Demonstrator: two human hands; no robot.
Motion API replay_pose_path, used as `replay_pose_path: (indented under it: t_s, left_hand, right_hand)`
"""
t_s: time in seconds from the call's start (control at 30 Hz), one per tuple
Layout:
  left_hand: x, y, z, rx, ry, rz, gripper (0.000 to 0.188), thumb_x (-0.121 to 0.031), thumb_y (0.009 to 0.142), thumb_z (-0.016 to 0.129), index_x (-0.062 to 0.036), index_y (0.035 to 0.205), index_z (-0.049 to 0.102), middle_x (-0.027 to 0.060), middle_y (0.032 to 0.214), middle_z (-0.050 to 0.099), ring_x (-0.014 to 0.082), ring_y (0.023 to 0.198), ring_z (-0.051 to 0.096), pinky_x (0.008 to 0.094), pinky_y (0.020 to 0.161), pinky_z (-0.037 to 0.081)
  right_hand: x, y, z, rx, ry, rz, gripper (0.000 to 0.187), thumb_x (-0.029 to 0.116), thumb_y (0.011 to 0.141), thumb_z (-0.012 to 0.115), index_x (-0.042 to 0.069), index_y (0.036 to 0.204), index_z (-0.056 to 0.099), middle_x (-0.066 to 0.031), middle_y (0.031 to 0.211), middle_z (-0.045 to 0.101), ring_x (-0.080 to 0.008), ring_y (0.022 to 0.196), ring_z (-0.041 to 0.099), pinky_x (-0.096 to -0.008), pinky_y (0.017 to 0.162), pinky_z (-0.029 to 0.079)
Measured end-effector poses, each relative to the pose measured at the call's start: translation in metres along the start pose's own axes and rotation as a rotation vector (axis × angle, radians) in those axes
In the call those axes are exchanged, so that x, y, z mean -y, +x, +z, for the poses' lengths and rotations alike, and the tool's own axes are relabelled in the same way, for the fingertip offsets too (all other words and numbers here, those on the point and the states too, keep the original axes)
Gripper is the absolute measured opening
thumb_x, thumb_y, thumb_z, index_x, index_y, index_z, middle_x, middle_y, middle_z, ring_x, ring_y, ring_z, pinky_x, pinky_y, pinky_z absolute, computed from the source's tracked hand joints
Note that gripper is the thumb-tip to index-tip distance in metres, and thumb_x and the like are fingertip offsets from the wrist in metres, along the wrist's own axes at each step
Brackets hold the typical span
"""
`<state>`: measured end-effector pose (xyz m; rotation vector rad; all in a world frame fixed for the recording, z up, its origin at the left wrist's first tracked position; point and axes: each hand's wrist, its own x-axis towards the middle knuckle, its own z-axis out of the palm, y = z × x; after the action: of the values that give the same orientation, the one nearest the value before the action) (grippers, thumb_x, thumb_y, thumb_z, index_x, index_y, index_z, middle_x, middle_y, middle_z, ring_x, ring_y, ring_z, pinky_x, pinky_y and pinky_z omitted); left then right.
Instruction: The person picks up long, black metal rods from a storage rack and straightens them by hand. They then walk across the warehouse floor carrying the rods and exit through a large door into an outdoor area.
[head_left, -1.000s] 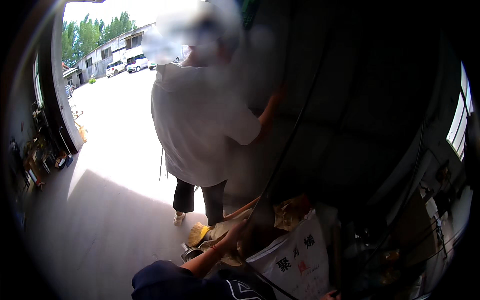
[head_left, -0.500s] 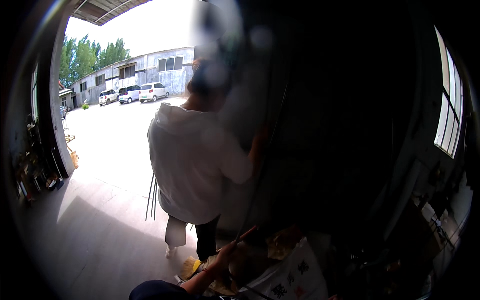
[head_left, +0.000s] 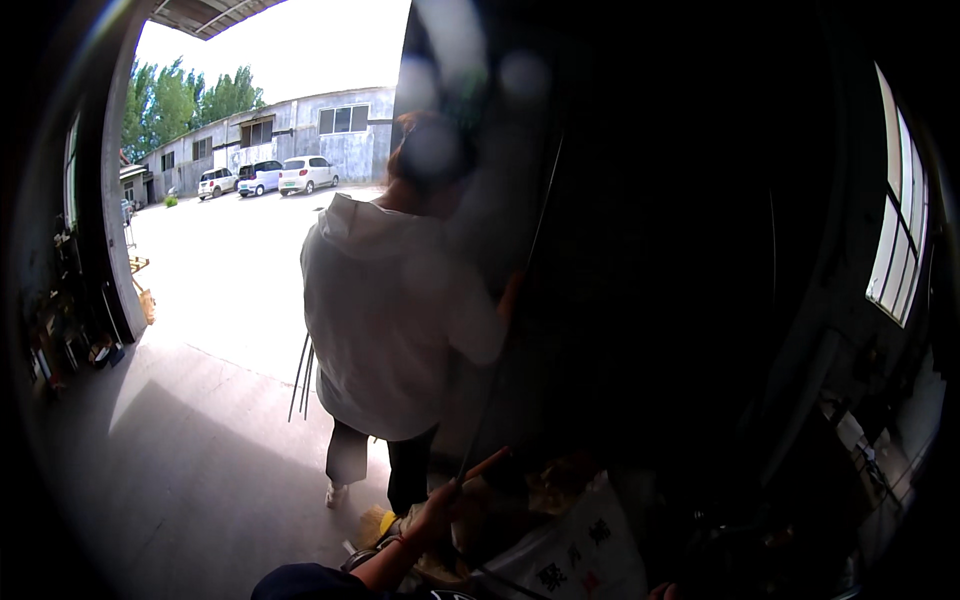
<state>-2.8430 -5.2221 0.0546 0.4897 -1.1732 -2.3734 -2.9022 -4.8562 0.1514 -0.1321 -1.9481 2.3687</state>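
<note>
My left hand (head_left: 434, 514), with a red band at the wrist, reaches in from the lower edge. Its fingers are closed round a long thin rod (head_left: 541, 222) that slants up into the dark. A short orange-brown stick (head_left: 488, 463) sticks out beside the fingers; shadow hides whether it is gripped too. Of my right hand (head_left: 662, 592) only a dim patch shows at the bottom edge, and its fingers are hidden. Ahead stands a person in a white hooded top (head_left: 395, 310), back turned, with a hand (head_left: 512, 291) raised at the rod.
A white sack (head_left: 575, 550) with dark print lies below my left hand, near a yellow-bound broom (head_left: 378, 524). Thin dark rods (head_left: 303, 378) show beside the person. Left, a wide doorway opens onto a bright yard with parked cars (head_left: 262, 177). Deep shadow covers the right side, below a window (head_left: 897, 220).
My left hand has shifted slightly left and down, along with the orange-brown stick. The person's raised hand is a little lower and further left. More of the rod catches the light.
</note>
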Motion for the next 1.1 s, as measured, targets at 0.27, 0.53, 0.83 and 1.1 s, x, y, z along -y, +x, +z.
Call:
replay_pose_path:
  t_s: [0.27,0.53,0.83,1.1]
  left_hand:
    - [0.003,-0.007,0.002,0.089,-0.056,-0.033,0.023,-0.036,0.086,0.042,-0.0153,0.086,0.052,-0.0099,0.063,0.037,0.0013,0.053,0.031,0.0168,0.046,0.024]
    - [-0.002,-0.024,0.013,0.138,-0.025,-0.014,0.026,-0.038,0.086,0.041,-0.0146,0.097,0.045,-0.0092,0.062,0.037,0.0023,0.05,0.03,0.0167,0.044,0.023]
    - [-0.01,-0.065,0.025,0.002,0.082,0.017,0.036,-0.04,0.087,0.037,-0.0137,0.062,0.04,-0.0057,0.05,0.033,0.0058,0.044,0.029,0.02,0.042,0.023]
    - [-0.022,-0.105,0.002,-0.132,0.134,0.044,0.037,-0.043,0.085,0.037,-0.0155,0.06,0.039,-0.0064,0.05,0.032,0.0062,0.044,0.029,0.0206,0.043,0.021]
  right_hand:
    - [0.0,0.0,-0.007,0.002,0.144,-0.005,0.03,0.033,0.078,0.051,0.012,0.057,0.046,0.0062,0.045,0.03,-0.0054,0.039,0.026,-0.0213,0.037,0.015]
    - [-0.008,-0.01,-0.022,-0.051,0.103,0.059,0.031,0.033,0.079,0.051,0.013,0.056,0.047,0.006,0.046,0.031,-0.0045,0.039,0.025,-0.0206,0.037,0.015]
    - [-0.003,-0.024,-0.033,-0.01,0.101,0.07,0.032,0.033,0.08,0.046,0.013,0.055,0.044,0.0055,0.045,0.03,-0.0055,0.039,0.025,-0.0219,0.036,0.015]
    - [-0.031,-0.016,-0.035,0.129,0.055,0.085,0.027,0.033,0.082,0.045,0.011,0.065,0.047,0.0043,0.049,0.033,-0.0064,0.045,0.028,-0.0221,0.04,0.02]
